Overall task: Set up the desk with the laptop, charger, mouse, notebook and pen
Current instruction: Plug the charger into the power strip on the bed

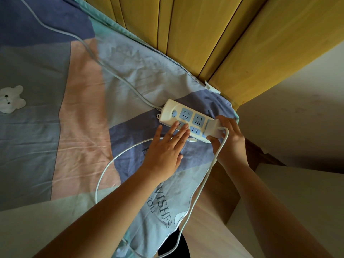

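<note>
On the bed, near its far right corner by the yellow wooden headboard (214,34), both forearms reach forward from the bottom of the view. Left hand (163,151): palm down, fingers straight and slightly spread, fingertips pressing the near edge of the power strip (183,116); thumb out to the left on the sheet (74,101). It grips nothing. Right hand (229,138): turned inward, fingers and thumb curled round the white charger (214,130), clamped on it at the right end of the strip. Whether the charger's prongs are seated in a socket cannot be told; the body hides them.

Count: one power strip, white with blue sockets; four sockets plainly visible, more hidden under charger and fingers. One round button at its left end. One thick strip cord (89,51) running off to the upper left across the sheet. One charger. One thin white charger cable (104,172), leaving the charger beside the right hand, dropping past the bed edge, then looping back over the sheet; its free plug end (192,140) lies just below the strip, beside the left fingertips. One white bear patch (10,101) on the sheet, far left.
</note>
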